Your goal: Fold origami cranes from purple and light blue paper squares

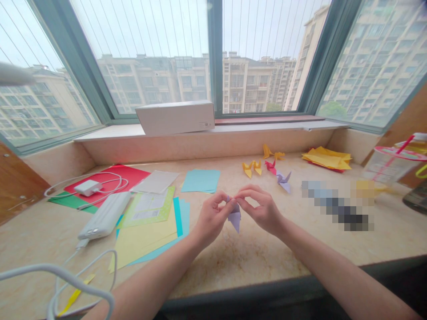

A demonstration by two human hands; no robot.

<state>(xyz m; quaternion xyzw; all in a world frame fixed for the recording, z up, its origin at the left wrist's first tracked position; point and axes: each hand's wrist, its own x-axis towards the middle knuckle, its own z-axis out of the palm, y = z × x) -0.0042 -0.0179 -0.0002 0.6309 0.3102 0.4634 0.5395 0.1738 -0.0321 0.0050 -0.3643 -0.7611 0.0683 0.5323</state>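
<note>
Between my two hands is a folded purple paper crane (235, 218), held up over the near part of the stone ledge, a pointed end hanging down. My left hand (215, 215) pinches it from the left, thumb against forefinger. From the right, my right hand (260, 206) closes thumb and forefinger on its upper tip. The fingertips hide the top of the paper. Just beyond my right hand sits another purple paper crane (283, 181), with a red paper crane (271, 167) and several yellow paper cranes (247, 169) behind it.
Light blue paper squares (201, 180) lie beyond my left hand. Yellow sheets (147, 240), a white power bank (105, 215) and a looping cable (83, 284) are at left. Yellow paper (327, 158) and a plastic cup (383, 166) stand right. A white box (176, 118) rests on the sill.
</note>
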